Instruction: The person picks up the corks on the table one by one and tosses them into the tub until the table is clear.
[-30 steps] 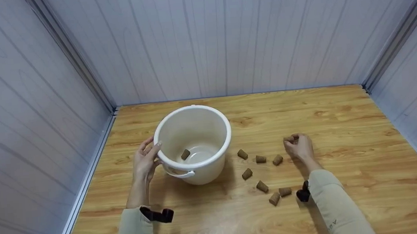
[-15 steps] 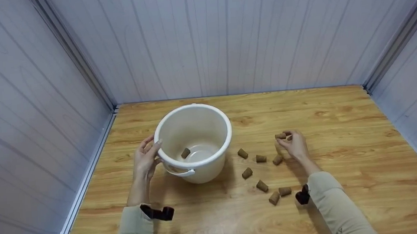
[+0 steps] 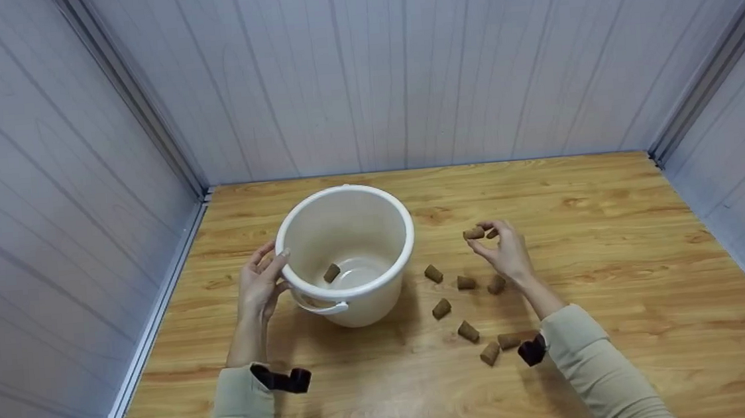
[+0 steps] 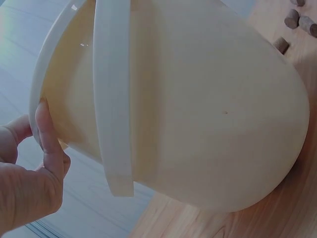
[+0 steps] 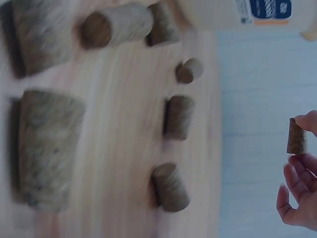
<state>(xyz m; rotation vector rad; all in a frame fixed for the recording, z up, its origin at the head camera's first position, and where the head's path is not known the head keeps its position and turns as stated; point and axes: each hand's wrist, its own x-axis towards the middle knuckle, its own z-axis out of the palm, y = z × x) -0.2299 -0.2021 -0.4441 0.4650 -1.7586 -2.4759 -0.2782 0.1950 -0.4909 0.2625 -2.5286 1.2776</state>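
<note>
A white bucket [image 3: 373,307] stands on the wooden table with one brown cork [image 3: 332,273] lying inside. The left hand [image 3: 260,287] grips its rim at the left side, thumb over the edge; the left wrist view shows the same hand [image 4: 34,173] at the rim. To the right of the bucket, the right hand [image 3: 505,252] is raised and pinches a cork [image 3: 473,233] between thumb and fingertips. A second brown piece [image 3: 492,233] shows among its fingers. In the right wrist view the pinched cork [image 5: 297,136] is held at its two ends.
Several corks lie on the table between the bucket and the right forearm, among them one near the bucket [image 3: 433,273] and one nearer the front [image 3: 489,354]. The bucket's handle [image 3: 320,310] hangs at its front left. Pale panelled walls [image 3: 375,69] border the table.
From above the table at the right, the right hand has moved left and away from the wearer, and the cork between its fingertips has come into view. The left hand and bucket have stayed put.
</note>
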